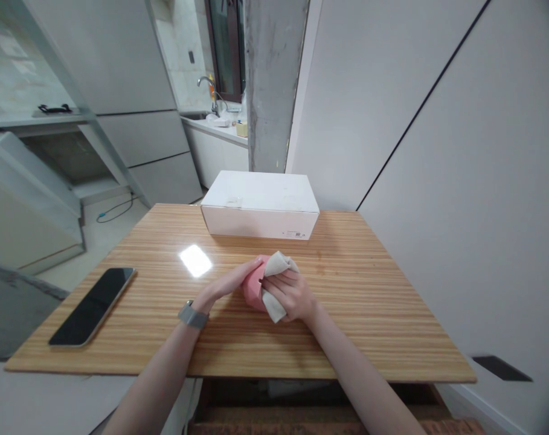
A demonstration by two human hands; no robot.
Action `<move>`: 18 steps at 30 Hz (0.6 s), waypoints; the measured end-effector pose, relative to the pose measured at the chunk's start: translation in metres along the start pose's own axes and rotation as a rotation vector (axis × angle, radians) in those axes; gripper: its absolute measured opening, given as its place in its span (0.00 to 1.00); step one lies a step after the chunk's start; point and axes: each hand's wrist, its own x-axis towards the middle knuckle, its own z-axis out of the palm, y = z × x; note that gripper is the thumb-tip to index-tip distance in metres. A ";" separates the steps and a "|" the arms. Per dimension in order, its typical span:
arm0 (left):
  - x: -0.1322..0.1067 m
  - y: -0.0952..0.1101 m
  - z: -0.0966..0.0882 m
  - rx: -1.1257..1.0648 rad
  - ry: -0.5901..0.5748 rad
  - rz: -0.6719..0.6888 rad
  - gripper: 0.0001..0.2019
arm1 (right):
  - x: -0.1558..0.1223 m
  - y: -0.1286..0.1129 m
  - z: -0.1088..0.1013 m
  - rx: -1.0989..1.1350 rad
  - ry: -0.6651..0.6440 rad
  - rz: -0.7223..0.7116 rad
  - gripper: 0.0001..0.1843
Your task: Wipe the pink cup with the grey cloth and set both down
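Observation:
A small pink faceted object (253, 289) rests on the wooden table (374, 302) near its middle. My left hand (231, 281) lies against its left side with fingers stretched along it, holding it steady. My right hand (292, 295) is closed on a beige cloth (278, 267) and presses it onto the pink object's right side and top. A grey band sits on my left wrist.
A closed white box (260, 205) stands at the table's far edge, just behind my hands. A dark phone (93, 306) lies face up at the front left. White walls close in on the right. A kitchen counter with a sink tap (208, 90) is far behind.

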 end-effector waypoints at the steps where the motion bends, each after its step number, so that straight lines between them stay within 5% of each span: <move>1: 0.000 0.000 0.000 0.063 -0.042 -0.020 0.11 | -0.001 0.002 -0.001 0.001 0.001 0.001 0.23; 4: -0.001 0.000 0.001 0.267 -0.182 0.014 0.22 | -0.001 0.007 -0.006 0.009 0.013 0.060 0.22; 9: -0.006 -0.004 0.007 0.395 -0.222 0.116 0.29 | -0.002 0.008 -0.010 0.034 0.036 0.248 0.20; 15: -0.008 -0.011 0.010 0.143 -0.339 0.046 0.25 | -0.010 0.008 -0.006 0.005 0.182 0.311 0.20; 18: -0.004 -0.012 0.010 -0.040 -0.266 -0.017 0.24 | -0.009 0.005 -0.005 -0.045 0.168 0.221 0.21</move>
